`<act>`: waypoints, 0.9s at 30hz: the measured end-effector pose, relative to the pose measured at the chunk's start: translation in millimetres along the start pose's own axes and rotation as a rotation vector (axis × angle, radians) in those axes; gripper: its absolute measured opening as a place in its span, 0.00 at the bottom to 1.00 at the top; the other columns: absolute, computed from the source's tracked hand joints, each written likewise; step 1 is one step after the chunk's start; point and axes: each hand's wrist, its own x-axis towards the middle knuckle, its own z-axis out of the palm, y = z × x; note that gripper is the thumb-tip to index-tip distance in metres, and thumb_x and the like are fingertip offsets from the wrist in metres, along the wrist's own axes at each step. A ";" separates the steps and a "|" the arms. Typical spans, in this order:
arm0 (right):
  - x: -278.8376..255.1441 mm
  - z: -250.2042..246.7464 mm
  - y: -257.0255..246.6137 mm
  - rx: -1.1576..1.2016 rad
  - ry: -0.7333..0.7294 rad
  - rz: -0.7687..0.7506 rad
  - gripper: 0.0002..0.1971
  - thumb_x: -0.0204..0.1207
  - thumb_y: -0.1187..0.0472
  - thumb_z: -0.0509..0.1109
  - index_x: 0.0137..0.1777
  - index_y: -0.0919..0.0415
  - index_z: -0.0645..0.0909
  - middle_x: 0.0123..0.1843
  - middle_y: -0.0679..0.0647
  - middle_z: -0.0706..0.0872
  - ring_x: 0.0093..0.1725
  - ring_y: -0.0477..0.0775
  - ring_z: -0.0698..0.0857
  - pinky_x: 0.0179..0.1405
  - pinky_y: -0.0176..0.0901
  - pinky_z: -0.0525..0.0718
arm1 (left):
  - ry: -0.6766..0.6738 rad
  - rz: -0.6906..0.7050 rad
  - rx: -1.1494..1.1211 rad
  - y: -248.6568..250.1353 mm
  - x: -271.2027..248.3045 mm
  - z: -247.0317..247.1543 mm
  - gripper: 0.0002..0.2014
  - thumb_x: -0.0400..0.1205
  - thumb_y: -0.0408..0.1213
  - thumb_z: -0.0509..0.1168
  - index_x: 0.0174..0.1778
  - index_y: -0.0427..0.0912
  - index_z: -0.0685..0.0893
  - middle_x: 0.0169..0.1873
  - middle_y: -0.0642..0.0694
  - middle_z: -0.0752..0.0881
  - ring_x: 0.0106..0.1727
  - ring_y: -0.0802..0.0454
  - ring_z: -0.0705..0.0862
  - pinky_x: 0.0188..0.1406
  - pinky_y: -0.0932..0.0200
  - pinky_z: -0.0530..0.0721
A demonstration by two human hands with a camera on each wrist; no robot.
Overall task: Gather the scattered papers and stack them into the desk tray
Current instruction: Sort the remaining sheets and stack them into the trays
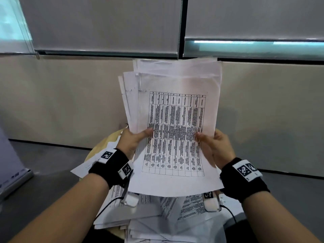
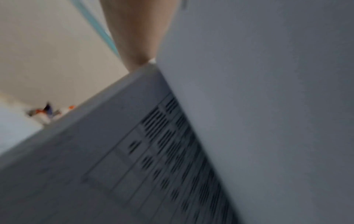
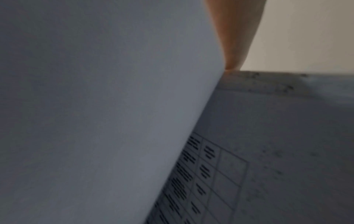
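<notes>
Gripping paper sheaf (image 1: 175, 120) upright: left hand (image 1: 133, 139), right hand (image 1: 217, 144) pinching side edges.

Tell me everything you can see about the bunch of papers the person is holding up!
The held stack of papers is a loose bundle of white sheets, their edges fanned and uneven at the top and left. The front sheet shows a printed black grid table with dense text too blurry to read. The stack is raised off the table, tilted back. The left hand and right hand grip its sides, thumbs pressing the front sheet. More scattered papers lie underneath.
</notes>
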 end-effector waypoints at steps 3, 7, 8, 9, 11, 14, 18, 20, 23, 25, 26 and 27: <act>1.5 -10.2 -3.2 0.078 -0.060 0.036 0.10 0.74 0.78 0.64 0.50 0.67 0.81 0.37 0.51 0.92 0.35 0.44 0.90 0.34 0.33 0.86 | -0.109 -0.153 -0.092 3.3 4.9 -7.5 0.13 0.71 0.29 0.72 0.52 0.33 0.84 0.51 0.38 0.89 0.55 0.45 0.86 0.65 0.50 0.78; -2.6 -26.1 4.0 0.046 -0.038 0.024 0.12 0.77 0.81 0.59 0.49 0.68 0.80 0.37 0.53 0.92 0.37 0.45 0.90 0.37 0.34 0.86 | -0.239 -0.249 0.101 -1.9 2.1 -12.1 0.07 0.81 0.30 0.63 0.54 0.35 0.81 0.46 0.41 0.88 0.48 0.45 0.86 0.55 0.50 0.85; -4.2 -29.7 6.1 -0.008 -0.002 0.019 0.09 0.77 0.79 0.61 0.47 0.67 0.80 0.34 0.52 0.91 0.35 0.45 0.89 0.35 0.36 0.86 | -0.265 -0.266 0.145 -4.6 0.2 -11.8 0.07 0.82 0.32 0.63 0.52 0.34 0.81 0.46 0.39 0.87 0.46 0.46 0.86 0.57 0.49 0.84; -5.5 -33.4 7.3 -0.079 0.033 0.017 0.07 0.77 0.75 0.65 0.45 0.65 0.81 0.31 0.51 0.90 0.31 0.46 0.87 0.31 0.37 0.85 | -0.282 -0.287 0.175 -8.6 -0.9 -11.5 0.09 0.81 0.35 0.64 0.49 0.31 0.82 0.43 0.38 0.87 0.43 0.49 0.86 0.60 0.48 0.83; -7.9 -40.8 11.4 -0.151 0.086 0.033 0.04 0.76 0.71 0.69 0.43 0.62 0.82 0.29 0.52 0.89 0.28 0.48 0.86 0.28 0.41 0.86 | -0.252 -0.312 0.222 -12.8 -4.7 -9.4 0.15 0.81 0.36 0.65 0.37 0.25 0.80 0.29 0.44 0.86 0.32 0.57 0.84 0.61 0.48 0.79; -11.4 -45.8 17.0 -0.169 0.112 0.024 0.04 0.67 0.61 0.75 0.42 0.57 0.86 0.35 0.53 0.91 0.39 0.55 0.88 0.44 0.53 0.88 | -0.173 -0.248 0.234 -23.6 -8.0 -6.0 0.16 0.77 0.39 0.71 0.48 0.25 0.85 0.49 0.40 0.89 0.49 0.51 0.87 0.62 0.53 0.81; -12.8 -40.0 17.9 -0.136 0.110 0.010 0.03 0.69 0.61 0.74 0.42 0.56 0.87 0.38 0.53 0.91 0.42 0.56 0.87 0.53 0.57 0.84 | 0.009 -0.081 0.022 -22.7 -12.0 4.4 0.18 0.71 0.24 0.74 0.57 0.28 0.84 0.50 0.39 0.90 0.51 0.45 0.89 0.58 0.50 0.85; -12.0 -36.4 17.4 -0.123 0.086 -0.021 0.04 0.70 0.64 0.73 0.44 0.57 0.86 0.39 0.52 0.91 0.42 0.54 0.88 0.51 0.55 0.87 | 0.050 -0.034 -0.037 -17.7 -10.1 9.6 0.09 0.71 0.22 0.73 0.46 0.31 0.85 0.34 0.47 0.92 0.37 0.53 0.90 0.46 0.58 0.86; -10.7 -32.1 19.1 -0.104 0.059 -0.042 0.09 0.71 0.67 0.72 0.51 0.61 0.84 0.41 0.49 0.92 0.42 0.47 0.90 0.43 0.40 0.87 | 0.088 0.034 -0.067 -11.7 -5.9 12.8 0.06 0.71 0.24 0.74 0.38 0.37 0.87 0.30 0.51 0.91 0.35 0.55 0.89 0.46 0.60 0.86; -9.9 -31.7 21.9 -0.101 0.056 -0.025 0.11 0.74 0.73 0.70 0.55 0.65 0.82 0.41 0.49 0.93 0.42 0.45 0.90 0.42 0.36 0.86 | 0.106 0.096 -0.052 -11.6 -5.8 12.3 0.07 0.70 0.27 0.76 0.42 0.38 0.88 0.36 0.49 0.92 0.41 0.51 0.90 0.50 0.57 0.87; -10.4 -30.8 23.0 -0.102 0.058 -0.010 0.12 0.72 0.72 0.72 0.56 0.66 0.83 0.42 0.50 0.93 0.43 0.46 0.90 0.44 0.37 0.86 | 0.110 0.111 -0.031 -14.5 -5.2 11.4 0.09 0.70 0.28 0.76 0.45 0.38 0.88 0.38 0.48 0.92 0.43 0.51 0.90 0.51 0.58 0.87; -10.9 -30.7 25.0 -0.098 0.062 0.002 0.15 0.68 0.67 0.77 0.55 0.67 0.84 0.44 0.53 0.93 0.46 0.49 0.91 0.47 0.41 0.86 | 0.102 0.106 -0.007 -18.6 -4.8 11.4 0.11 0.70 0.30 0.75 0.47 0.38 0.87 0.40 0.48 0.91 0.44 0.52 0.89 0.53 0.58 0.86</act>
